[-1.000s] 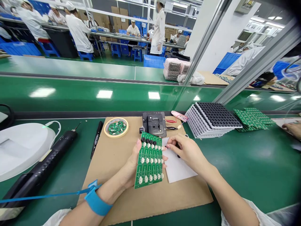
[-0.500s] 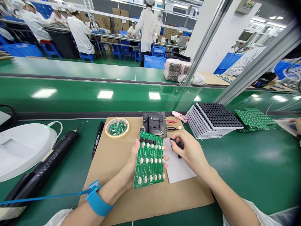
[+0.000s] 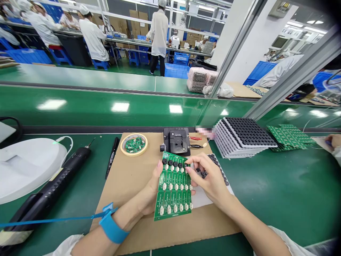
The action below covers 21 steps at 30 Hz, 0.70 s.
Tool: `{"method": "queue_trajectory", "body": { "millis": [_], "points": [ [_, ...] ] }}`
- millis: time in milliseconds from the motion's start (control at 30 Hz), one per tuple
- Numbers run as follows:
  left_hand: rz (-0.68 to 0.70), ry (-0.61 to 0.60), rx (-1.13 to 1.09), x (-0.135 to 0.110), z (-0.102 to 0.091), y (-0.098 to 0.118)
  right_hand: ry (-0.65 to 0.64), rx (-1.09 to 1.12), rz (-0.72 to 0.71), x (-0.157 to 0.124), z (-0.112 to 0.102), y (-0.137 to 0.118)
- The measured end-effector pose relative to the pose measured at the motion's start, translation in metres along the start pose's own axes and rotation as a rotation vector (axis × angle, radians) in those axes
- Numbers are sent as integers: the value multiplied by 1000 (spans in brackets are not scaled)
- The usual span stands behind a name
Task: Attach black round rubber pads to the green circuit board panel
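Note:
My left hand (image 3: 150, 190) grips a green circuit board panel (image 3: 173, 197) by its left edge, with fingertips showing past the right side. White connectors sit in rows along the panel. Several black round buzzers (image 3: 175, 164) stand along its top row. My right hand (image 3: 210, 179) is closed at the panel's upper right corner, thumb and finger pinching a small black buzzer (image 3: 185, 165) that the fingertips partly cover. Behind that hand, more loose black buzzers (image 3: 220, 167) lie on a white sheet (image 3: 201, 199).
Brown cardboard (image 3: 135, 224) covers the bench under my hands. Beyond the panel stands a black fixture (image 3: 179, 140) with clip leads. A tape roll (image 3: 122, 145), marker (image 3: 112, 156) and black electric screwdriver (image 3: 58, 181) lie left. Stacked trays (image 3: 239, 138) and green boards (image 3: 290, 137) stand right.
My right hand has moved left from the loose buzzers to the panel's top right corner, bringing a buzzer to it. The panel has shifted slightly right and down in view.

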<state>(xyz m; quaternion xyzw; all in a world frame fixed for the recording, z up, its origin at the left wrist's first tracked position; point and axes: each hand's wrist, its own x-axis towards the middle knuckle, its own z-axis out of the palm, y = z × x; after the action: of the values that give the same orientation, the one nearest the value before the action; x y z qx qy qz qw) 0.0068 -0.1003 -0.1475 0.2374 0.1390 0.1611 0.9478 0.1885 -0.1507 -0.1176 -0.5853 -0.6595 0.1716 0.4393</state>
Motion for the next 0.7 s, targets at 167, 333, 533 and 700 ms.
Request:
{"method": "queue_trajectory", "body": {
  "millis": [167, 333, 533, 700],
  "points": [
    [15, 10, 40, -2, 8, 4, -8, -50, -36, 1, -2, 0],
    [22, -15, 64, -1, 13, 7, -27, -125, -83, 3, -8, -3],
    [12, -8, 103, -1, 6, 5, -10, -210, -190, 3, -12, -5],
    [12, -35, 62, -1, 6, 4, 63, -369, -262, 1, -14, -8]
  ]
}}
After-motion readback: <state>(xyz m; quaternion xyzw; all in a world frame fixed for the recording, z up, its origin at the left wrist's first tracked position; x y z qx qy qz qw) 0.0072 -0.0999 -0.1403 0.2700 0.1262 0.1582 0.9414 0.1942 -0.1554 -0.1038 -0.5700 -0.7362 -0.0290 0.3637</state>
